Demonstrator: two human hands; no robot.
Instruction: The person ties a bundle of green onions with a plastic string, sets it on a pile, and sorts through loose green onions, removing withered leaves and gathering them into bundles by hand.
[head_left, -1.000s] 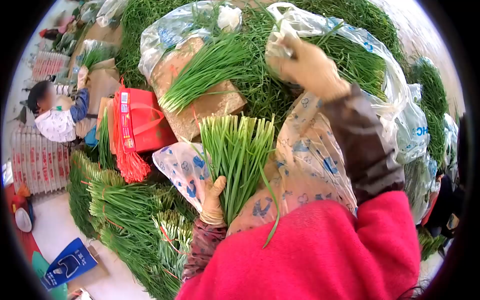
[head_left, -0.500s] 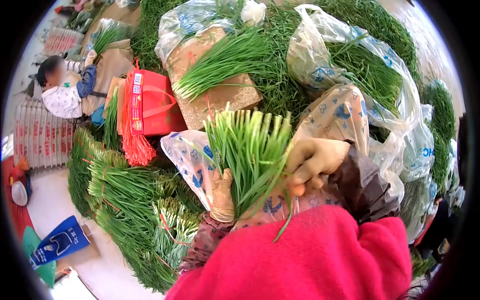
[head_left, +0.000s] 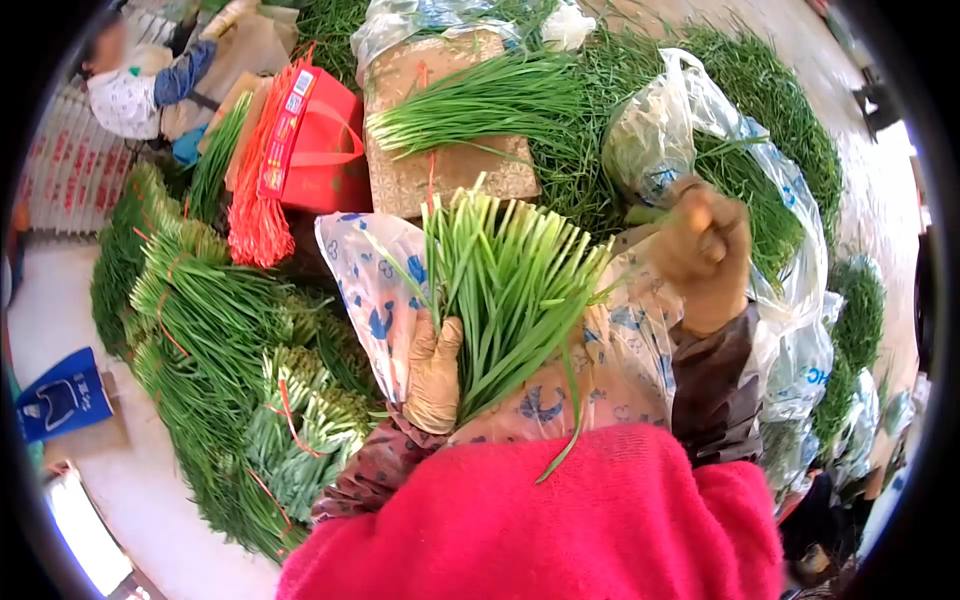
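Note:
My gloved left hand (head_left: 434, 377) is wrapped round the lower left side of a loose bunch of garlic chives (head_left: 505, 290), whose pale cut ends point up. One long leaf droops from the bunch over the pink top. My gloved right hand (head_left: 705, 255) is raised to the right, apart from the bunch and in front of an open plastic bag of chives (head_left: 755, 195). Its fingers are curled together; whatever may be in them is hidden. Under the bunch, a patterned plastic apron (head_left: 540, 402) covers my lap.
More chives (head_left: 480, 105) lie on a cardboard-coloured block (head_left: 400, 185) ahead. To its left stand a red bag (head_left: 325, 150) and a bundle of red ties (head_left: 262, 225). Tied bunches (head_left: 215, 310) are piled at left. Another person (head_left: 130, 95) sits at far left.
My right hand has left the bunch and moved up and right towards the plastic bag. My left hand keeps its hold on the chives. The view has shifted a little.

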